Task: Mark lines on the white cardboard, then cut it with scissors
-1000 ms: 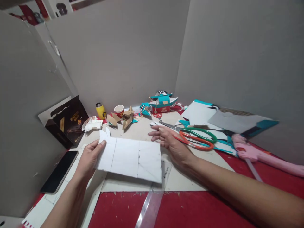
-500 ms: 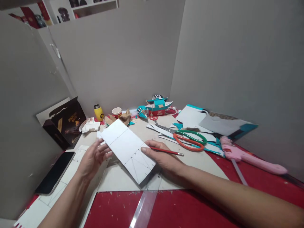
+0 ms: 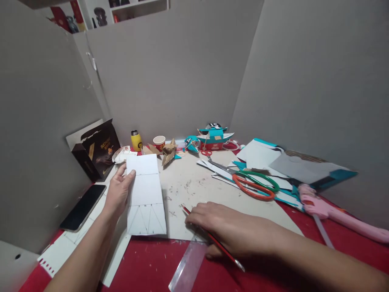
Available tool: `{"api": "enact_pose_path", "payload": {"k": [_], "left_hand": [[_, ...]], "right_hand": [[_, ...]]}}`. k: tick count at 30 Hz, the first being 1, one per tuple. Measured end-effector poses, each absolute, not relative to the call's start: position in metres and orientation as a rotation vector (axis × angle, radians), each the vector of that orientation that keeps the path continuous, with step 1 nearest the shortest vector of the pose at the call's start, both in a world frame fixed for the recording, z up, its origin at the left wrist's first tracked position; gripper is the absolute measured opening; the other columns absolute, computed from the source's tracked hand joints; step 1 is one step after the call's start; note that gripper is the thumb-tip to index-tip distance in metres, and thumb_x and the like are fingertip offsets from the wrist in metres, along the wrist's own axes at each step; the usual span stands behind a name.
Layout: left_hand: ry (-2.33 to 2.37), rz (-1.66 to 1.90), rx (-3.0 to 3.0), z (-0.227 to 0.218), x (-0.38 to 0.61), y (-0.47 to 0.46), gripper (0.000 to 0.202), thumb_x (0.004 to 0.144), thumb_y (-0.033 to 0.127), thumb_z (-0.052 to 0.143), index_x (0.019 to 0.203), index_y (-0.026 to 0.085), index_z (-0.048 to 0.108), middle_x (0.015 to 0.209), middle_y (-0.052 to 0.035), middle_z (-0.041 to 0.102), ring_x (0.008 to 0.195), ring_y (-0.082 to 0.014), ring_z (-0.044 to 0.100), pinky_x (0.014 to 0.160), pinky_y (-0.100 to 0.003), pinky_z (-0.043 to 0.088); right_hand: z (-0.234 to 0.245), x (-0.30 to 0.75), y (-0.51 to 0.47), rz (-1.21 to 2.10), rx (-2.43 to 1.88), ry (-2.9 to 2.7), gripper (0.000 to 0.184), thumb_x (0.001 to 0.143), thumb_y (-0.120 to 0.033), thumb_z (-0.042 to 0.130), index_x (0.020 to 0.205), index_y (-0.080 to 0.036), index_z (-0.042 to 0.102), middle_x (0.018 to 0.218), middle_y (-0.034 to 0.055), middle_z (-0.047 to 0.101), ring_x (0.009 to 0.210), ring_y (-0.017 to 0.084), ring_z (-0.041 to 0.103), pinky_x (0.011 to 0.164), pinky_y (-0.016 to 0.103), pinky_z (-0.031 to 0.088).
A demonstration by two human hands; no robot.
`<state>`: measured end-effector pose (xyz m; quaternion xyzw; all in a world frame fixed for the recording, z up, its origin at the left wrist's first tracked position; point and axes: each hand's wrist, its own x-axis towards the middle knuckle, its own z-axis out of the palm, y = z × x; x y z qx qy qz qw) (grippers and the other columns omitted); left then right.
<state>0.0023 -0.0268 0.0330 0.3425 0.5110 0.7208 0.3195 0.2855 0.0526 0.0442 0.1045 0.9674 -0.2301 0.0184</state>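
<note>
Three tall grey panels (image 3: 170, 81) wall in our red-covered tabletop (image 3: 146, 263), where a wide pale-grey cardboard sheet (image 3: 185, 174) lies flat. White-and-teal cardboard pieces (image 3: 255, 152) crowd its right side, and a dark brown printed carton (image 3: 99, 154) stands far left. Our left hand (image 3: 118, 190) pinches a white rectangular card (image 3: 146, 190) with ruled lines, blocking our view of the sheet's left edge. Long scissors with green and orange handles (image 3: 227, 168) lie across the pieces. Beside our left forearm lies a black-screened phone (image 3: 83, 207). Our right hand (image 3: 223, 225) covers part of a clear plastic ruler (image 3: 187, 265); whether it grips this we cannot tell, but a thin red-and-black pencil (image 3: 224, 250) sits in its grasp.
</note>
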Motion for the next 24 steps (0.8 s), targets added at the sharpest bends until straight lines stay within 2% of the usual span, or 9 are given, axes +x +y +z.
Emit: {"api": "enact_pose_path", "payload": {"k": [3, 6, 9, 12, 15, 18, 21, 24], "left_hand": [[1.333, 1.928, 0.922, 0.029, 0.002, -0.025, 0.062, 0.073, 0.035, 0.081, 0.129, 0.02, 0.059, 0.103, -0.0074, 0.077, 0.091, -0.0221, 0.073, 0.085, -0.031, 0.055], [1.328, 1.929, 0.939, 0.026, 0.002, -0.023, 0.061, 0.074, 0.037, 0.08, 0.128, 0.018, 0.06, 0.106, -0.0097, 0.076, 0.098, -0.0242, 0.071, 0.089, -0.033, 0.054], [1.341, 1.939, 0.935, 0.024, 0.001, -0.021, 0.064, 0.074, 0.038, 0.079, 0.131, 0.016, 0.059, 0.109, -0.0108, 0.075, 0.102, -0.0249, 0.07, 0.091, -0.034, 0.053], [1.372, 1.948, 0.913, 0.022, -0.001, -0.02, 0.066, 0.073, 0.037, 0.078, 0.132, 0.015, 0.058, 0.108, -0.011, 0.075, 0.101, -0.0249, 0.07, 0.09, -0.035, 0.054], [1.41, 1.932, 0.888, 0.021, -0.002, -0.019, 0.065, 0.07, 0.034, 0.078, 0.13, 0.016, 0.059, 0.106, -0.0103, 0.076, 0.097, -0.0246, 0.071, 0.088, -0.034, 0.054], [1.463, 1.88, 0.86, 0.019, 0.0, -0.019, 0.062, 0.068, 0.03, 0.077, 0.126, 0.016, 0.061, 0.1, -0.0085, 0.077, 0.091, -0.0242, 0.072, 0.083, -0.034, 0.055], [1.524, 1.788, 0.839, 0.016, 0.009, -0.02, 0.057, 0.066, 0.027, 0.075, 0.12, 0.015, 0.063, 0.094, -0.0077, 0.077, 0.085, -0.0241, 0.073, 0.076, -0.032, 0.056], [1.572, 1.642, 0.858, 0.009, 0.026, -0.02, 0.052, 0.067, 0.026, 0.071, 0.117, 0.013, 0.064, 0.092, -0.0088, 0.077, 0.081, -0.0244, 0.073, 0.071, -0.032, 0.057]], "right_hand": [[0.053, 0.285, 0.04, -0.565, 0.276, 2.949, 0.023, 0.077, -0.015, 0.07, 0.1, -0.018, 0.065, 0.105, 0.0098, 0.066, 0.095, 0.026, 0.059, 0.081, 0.035, 0.043], [0.054, 0.284, 0.034, -0.512, 0.311, 2.9, 0.021, 0.076, -0.013, 0.071, 0.096, -0.017, 0.064, 0.103, 0.0097, 0.066, 0.094, 0.026, 0.059, 0.079, 0.034, 0.042], [0.052, 0.283, 0.034, -0.544, 0.35, 2.872, 0.021, 0.074, -0.011, 0.073, 0.091, -0.016, 0.063, 0.101, 0.0092, 0.067, 0.093, 0.025, 0.059, 0.077, 0.033, 0.042], [0.05, 0.285, 0.04, -0.685, 0.327, 2.838, 0.014, 0.075, -0.005, 0.065, 0.082, -0.017, 0.061, 0.092, 0.006, 0.067, 0.087, 0.021, 0.06, 0.073, 0.03, 0.042], [0.049, 0.288, 0.057, -0.973, 0.261, 2.805, 0.013, 0.082, -0.006, 0.056, 0.076, -0.017, 0.059, 0.078, 0.0015, 0.064, 0.071, 0.014, 0.056, 0.064, 0.025, 0.041], [0.044, 0.29, 0.08, -1.394, 0.19, 2.826, 0.01, 0.091, -0.023, 0.056, 0.085, -0.016, 0.061, 0.076, 0.0014, 0.062, 0.067, 0.012, 0.055, 0.059, 0.023, 0.043], [0.034, 0.287, 0.096, -1.951, 0.52, 2.785, 0.023, 0.09, -0.039, 0.06, 0.092, -0.016, 0.061, 0.07, 0.0004, 0.061, 0.058, 0.011, 0.056, 0.05, 0.022, 0.045], [0.023, 0.279, 0.104, -2.395, 0.907, 2.725, 0.026, 0.083, -0.041, 0.066, 0.093, -0.017, 0.061, 0.07, -0.0004, 0.059, 0.057, 0.012, 0.058, 0.046, 0.021, 0.046]]}}
